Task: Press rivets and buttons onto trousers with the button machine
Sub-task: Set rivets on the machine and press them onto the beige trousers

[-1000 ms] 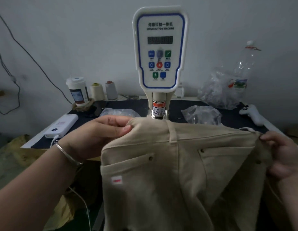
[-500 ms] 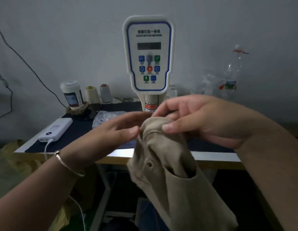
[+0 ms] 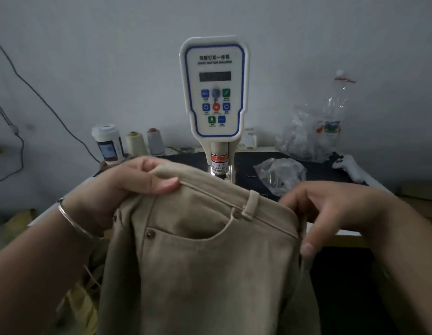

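Head-camera view, left to right: a dark cable (image 3: 41, 97) trails down the pale wall above a labelled cup (image 3: 108, 144) and two thread spools (image 3: 145, 142) lined up at the back of the dark-topped table (image 3: 326, 171). In front of them, the left hand (image 3: 128, 189), a thin bangle (image 3: 73, 220) at its wrist, is clenched on the waistband of a pair of beige trousers (image 3: 210, 262), thumb pressed on top of the fold and fingers tucked behind. The garment hangs in mid-air between the person and the table edge, front pocket facing the camera; a metal rivet (image 3: 150, 235) already sits at the pocket's left corner and another (image 3: 236, 213) beside the belt loop (image 3: 250, 204). Behind the waistband rises the white servo button machine (image 3: 215, 93), its display dark and its pressing head partly hidden by the cloth. Further right, a clear bag of fittings (image 3: 280, 174) lies on the table, with more crumpled plastic (image 3: 314, 131) against the wall. The right hand (image 3: 336, 213) reaches in at the trousers' right edge, fingers loosely spread; its thumb lies against the side seam, but whether it has truly closed on the fabric cannot be told. The step in hand appears to be repositioning the garment between presses. The next move likely calls for both hands to carry the waistband forward, lay the chosen spot flat under the pressing head, and keep fingers clear of it, as the warning label on the column urges.
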`<state>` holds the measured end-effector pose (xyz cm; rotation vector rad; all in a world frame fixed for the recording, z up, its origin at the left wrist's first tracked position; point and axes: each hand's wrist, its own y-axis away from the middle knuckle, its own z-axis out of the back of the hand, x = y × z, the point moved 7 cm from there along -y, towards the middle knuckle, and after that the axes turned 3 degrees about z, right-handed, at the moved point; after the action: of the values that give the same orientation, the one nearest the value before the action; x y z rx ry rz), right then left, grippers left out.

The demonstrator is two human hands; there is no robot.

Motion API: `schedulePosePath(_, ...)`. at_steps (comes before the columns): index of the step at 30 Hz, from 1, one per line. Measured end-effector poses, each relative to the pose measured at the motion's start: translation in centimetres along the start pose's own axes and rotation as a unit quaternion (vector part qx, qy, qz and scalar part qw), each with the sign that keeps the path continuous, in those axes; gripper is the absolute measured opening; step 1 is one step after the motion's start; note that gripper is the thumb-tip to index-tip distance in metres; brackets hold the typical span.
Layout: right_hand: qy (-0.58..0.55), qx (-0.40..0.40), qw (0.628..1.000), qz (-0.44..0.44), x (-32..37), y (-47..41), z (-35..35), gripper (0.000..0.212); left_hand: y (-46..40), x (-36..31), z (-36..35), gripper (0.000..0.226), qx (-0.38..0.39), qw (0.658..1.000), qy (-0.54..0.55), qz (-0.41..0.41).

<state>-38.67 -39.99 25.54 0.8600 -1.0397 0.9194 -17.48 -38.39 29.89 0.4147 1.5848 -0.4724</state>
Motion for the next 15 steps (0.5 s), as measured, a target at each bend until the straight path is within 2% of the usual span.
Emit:
schedulePosePath(2,0.001,-0.01,1.0,0.001,-0.5,0.7,0.6,0.035,0.4,0.7,0.4,0.034,0.015,1.0,0.012,0.009)
schedulePosePath(5,-0.029,-0.016,0.999,0.009,-0.5,1.6,1.1,0.021,0.8,1.2,1.6,0.015,0.02,0.999,0.031,0.003)
schedulePosePath(7,-0.073,-0.025,0.997,0.029,0.0,2.3,1.5,0.018,1.0,1.5,2.7,0.02,0.0,0.999,0.053,0.011)
schedulePosePath(10,-0.137,-0.072,0.986,0.069,0.7,3.0,2.5,0.019,1.2,1.9,2.7,0.027,0.016,0.997,0.072,0.013)
schedulePosePath(12,-0.165,-0.108,0.977,0.077,1.0,3.2,2.8,0.019,1.1,2.3,3.1,0.032,-0.038,0.999,0.034,0.017)
schedulePosePath(13,-0.15,-0.133,0.977,0.072,1.0,3.2,3.0,0.019,1.2,2.4,3.3,0.034,-0.063,0.997,0.03,0.018)
schedulePosePath(15,-0.038,-0.204,0.977,0.044,1.2,3.2,3.5,0.022,1.0,2.0,2.6,0.033,-0.071,0.997,0.025,0.013)
